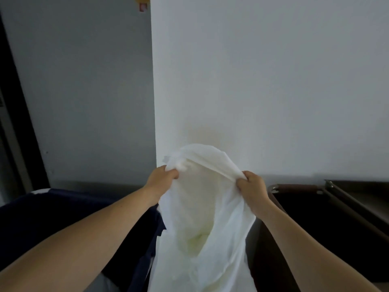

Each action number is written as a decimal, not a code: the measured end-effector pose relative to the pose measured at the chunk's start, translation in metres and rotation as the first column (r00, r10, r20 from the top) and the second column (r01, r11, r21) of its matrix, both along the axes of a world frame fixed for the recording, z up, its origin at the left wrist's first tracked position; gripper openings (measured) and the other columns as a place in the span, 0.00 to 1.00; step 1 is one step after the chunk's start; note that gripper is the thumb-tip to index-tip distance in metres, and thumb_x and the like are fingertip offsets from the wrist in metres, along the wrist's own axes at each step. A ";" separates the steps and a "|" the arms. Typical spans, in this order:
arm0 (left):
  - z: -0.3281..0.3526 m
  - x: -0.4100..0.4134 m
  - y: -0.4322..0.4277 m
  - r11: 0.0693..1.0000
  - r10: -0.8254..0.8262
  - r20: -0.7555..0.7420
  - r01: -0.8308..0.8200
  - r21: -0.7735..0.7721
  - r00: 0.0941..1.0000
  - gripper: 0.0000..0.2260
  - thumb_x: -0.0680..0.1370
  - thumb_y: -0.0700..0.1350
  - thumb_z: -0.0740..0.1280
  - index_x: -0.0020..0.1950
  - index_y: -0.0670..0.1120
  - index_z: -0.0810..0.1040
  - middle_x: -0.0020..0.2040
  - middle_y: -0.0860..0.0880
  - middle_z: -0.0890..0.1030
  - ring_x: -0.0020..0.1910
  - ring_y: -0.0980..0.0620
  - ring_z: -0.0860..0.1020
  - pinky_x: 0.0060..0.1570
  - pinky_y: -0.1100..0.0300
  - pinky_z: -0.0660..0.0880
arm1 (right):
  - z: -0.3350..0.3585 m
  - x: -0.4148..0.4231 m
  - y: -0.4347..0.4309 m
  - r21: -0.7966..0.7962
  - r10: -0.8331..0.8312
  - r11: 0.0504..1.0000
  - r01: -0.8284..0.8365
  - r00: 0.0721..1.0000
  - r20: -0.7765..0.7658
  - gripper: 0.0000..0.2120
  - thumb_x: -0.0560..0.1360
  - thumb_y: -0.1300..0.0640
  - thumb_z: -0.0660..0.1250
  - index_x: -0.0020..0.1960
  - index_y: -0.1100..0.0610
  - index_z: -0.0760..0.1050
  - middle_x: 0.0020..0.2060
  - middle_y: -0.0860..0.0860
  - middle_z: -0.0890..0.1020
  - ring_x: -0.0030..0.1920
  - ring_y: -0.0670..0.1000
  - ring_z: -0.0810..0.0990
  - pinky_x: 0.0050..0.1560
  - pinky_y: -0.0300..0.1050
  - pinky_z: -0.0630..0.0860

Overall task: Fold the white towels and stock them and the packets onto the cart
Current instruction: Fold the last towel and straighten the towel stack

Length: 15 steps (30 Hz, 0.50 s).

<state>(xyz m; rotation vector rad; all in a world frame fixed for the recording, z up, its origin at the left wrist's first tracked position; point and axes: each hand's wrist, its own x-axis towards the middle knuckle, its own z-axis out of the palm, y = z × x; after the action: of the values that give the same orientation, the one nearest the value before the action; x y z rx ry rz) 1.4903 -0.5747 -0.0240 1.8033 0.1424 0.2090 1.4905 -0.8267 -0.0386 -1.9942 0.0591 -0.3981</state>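
Observation:
A white towel [202, 218] hangs in the air in front of me, bunched at its top edge and drooping down past the bottom of the view. My left hand [162, 180] grips the top edge at its left. My right hand [251, 186] grips the same edge at its right, fingers curled round the cloth. Both forearms reach up from the lower corners. The dark brown cart [315, 218] stands at the right, just behind my right arm. No packets are in sight.
A dark navy fabric bin [42, 218] fills the lower left under my left arm. A white wall corner [153, 102] rises straight ahead. A dark door frame [12, 102] runs along the far left.

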 end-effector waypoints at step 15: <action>-0.030 -0.014 -0.009 0.768 -0.517 0.218 0.337 0.544 0.828 0.30 0.77 0.33 0.58 0.72 0.61 0.68 0.56 0.59 0.80 0.54 0.57 0.78 0.55 0.64 0.74 | 0.006 -0.008 0.037 0.006 0.091 0.996 -0.091 0.984 -0.152 0.34 0.77 0.53 0.67 0.79 0.53 0.58 0.73 0.54 0.69 0.70 0.56 0.70 0.70 0.52 0.68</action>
<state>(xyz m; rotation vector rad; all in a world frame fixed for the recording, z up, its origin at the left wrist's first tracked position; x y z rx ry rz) 1.4767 -0.5836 -0.0540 2.2053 -0.6497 0.2487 1.4820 -0.7899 -0.0321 -2.0167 0.0637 -0.1873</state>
